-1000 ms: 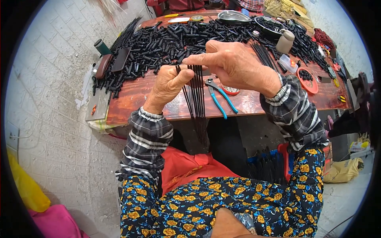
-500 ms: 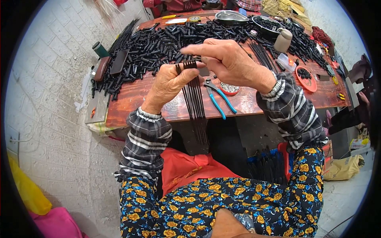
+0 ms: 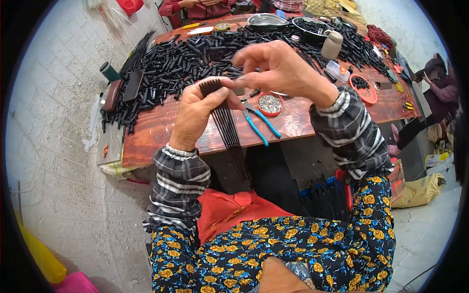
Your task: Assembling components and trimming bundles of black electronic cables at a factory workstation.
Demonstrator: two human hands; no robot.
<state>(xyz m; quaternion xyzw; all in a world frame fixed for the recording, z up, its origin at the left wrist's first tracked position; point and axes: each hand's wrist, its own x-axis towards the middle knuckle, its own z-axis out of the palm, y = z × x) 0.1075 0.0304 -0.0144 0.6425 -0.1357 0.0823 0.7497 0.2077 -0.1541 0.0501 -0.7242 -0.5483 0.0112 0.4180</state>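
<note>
Because the left hand (image 3: 195, 107) clamps the black strips (image 3: 224, 124) near their upper ends, mid-frame, they hang fanned, presumably keeping each reachable for the right hand (image 3: 281, 68) close by (whether its curled fingers grip anything, I cannot tell).

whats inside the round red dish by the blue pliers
Many small silvery pieces lie in the red dish, too small to identify singly. They cover most of its bottom, so whatever lies beneath them cannot be seen.
</note>
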